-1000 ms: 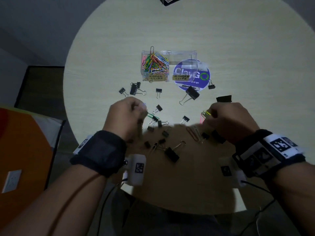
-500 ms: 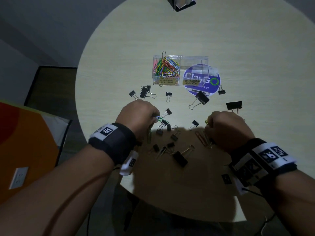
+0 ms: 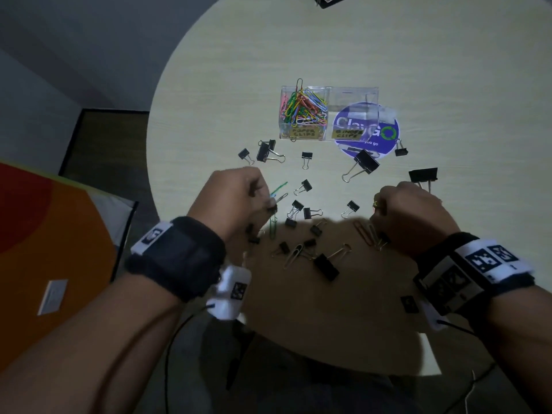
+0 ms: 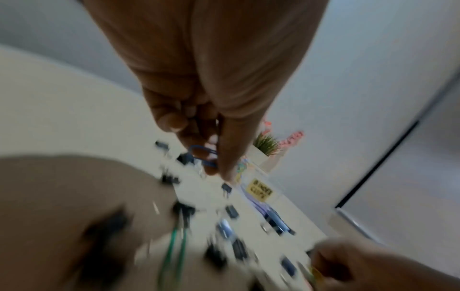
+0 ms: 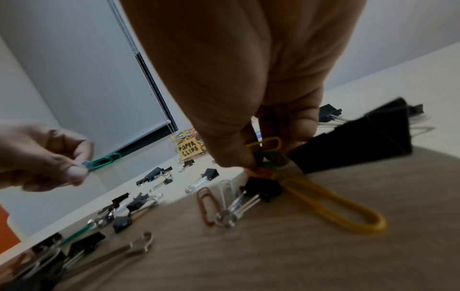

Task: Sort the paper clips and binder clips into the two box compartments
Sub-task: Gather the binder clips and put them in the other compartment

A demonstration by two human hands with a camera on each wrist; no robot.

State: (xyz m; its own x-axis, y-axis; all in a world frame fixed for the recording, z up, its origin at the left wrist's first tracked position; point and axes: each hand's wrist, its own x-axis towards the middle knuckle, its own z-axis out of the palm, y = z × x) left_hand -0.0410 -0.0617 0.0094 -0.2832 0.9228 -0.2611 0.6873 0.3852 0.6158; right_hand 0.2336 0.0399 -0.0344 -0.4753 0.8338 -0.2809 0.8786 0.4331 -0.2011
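A clear two-compartment box (image 3: 328, 94) stands at mid-table. Its left compartment, labelled paper clips, holds a heap of coloured paper clips (image 3: 303, 107). The right compartment (image 3: 354, 97), labelled binder clips, looks empty. My left hand (image 3: 268, 201) hovers over the table and pinches a green paper clip (image 5: 102, 161) and a blue one (image 4: 202, 155). My right hand (image 5: 271, 145) is down at the table, pinching a small yellow and a green paper clip (image 5: 267, 152). A large yellow paper clip (image 5: 331, 206) lies just below its fingertips. Black binder clips (image 3: 366, 164) lie scattered between hands and box.
A round purple sticker (image 3: 385, 135) lies under the box's right end. A big binder clip (image 3: 422, 174) sits beyond my right hand. Loose paper clips (image 3: 364, 231) and a green one (image 3: 272, 225) lie in the shadowed near part. A potted plant (image 4: 266, 145) stands behind the box.
My left hand went down to the clips near the shadow's edge and has come up a little with paper clips pinched. My right hand stays low over the right-hand pile.
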